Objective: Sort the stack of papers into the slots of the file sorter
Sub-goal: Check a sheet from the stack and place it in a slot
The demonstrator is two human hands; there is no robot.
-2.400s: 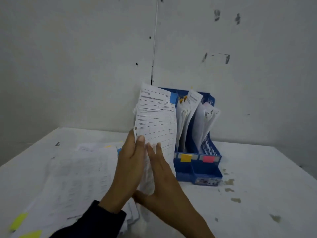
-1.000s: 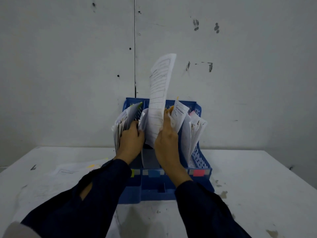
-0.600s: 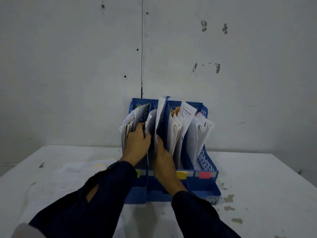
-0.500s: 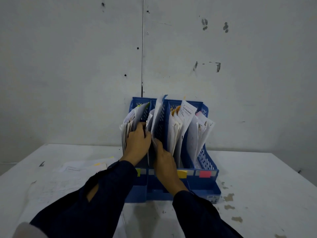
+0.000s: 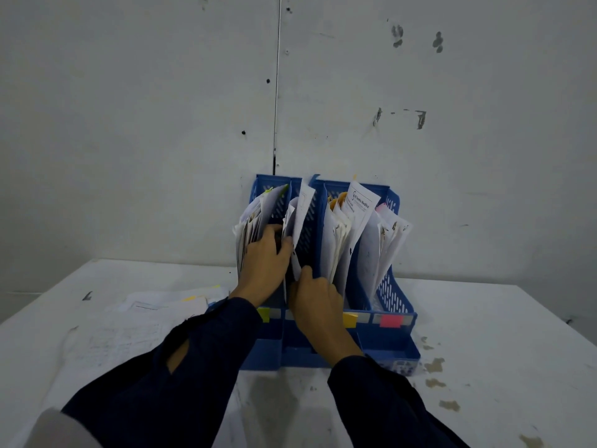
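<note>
The file sorter (image 5: pixel 384 342) is a blue perforated plastic unit standing upright on the bench (image 5: pixel 504 357), with its back against the wall (image 5: pixel 129 124). Four slots run side by side, each already holding upright papers. Coloured tabs mark the front edge: a yellow-green tab (image 5: pixel 264 314), a yellow tab (image 5: pixel 350 319) and a pink tab (image 5: pixel 391 320).

One sheet (image 5: pixel 302 218) stands in the second slot from the left, leaning against the divider on its right. The left hand (image 5: pixel 263 265) reaches between the first and second slots; its fingers are bent against the paper bundle (image 5: pixel 250 227) of the first slot, and its thumb lies against the near edge of the second slot's papers. Whether it grips them or only presses cannot be told. The right hand (image 5: pixel 315 297) is at the lower front of the second slot, fingers curled, thumb up against the lower edge of the sheet; a firm grip is not discernible.

The remaining stack of papers (image 5: pixel 129 334) lies flat on the bench to the left of the sorter, with yellow tabs showing at its far edge. Both forearms wear dark sleeves (image 5: pixel 381 399). Brownish stains (image 5: pixel 434 365) mark the bench to the right of the sorter.
</note>
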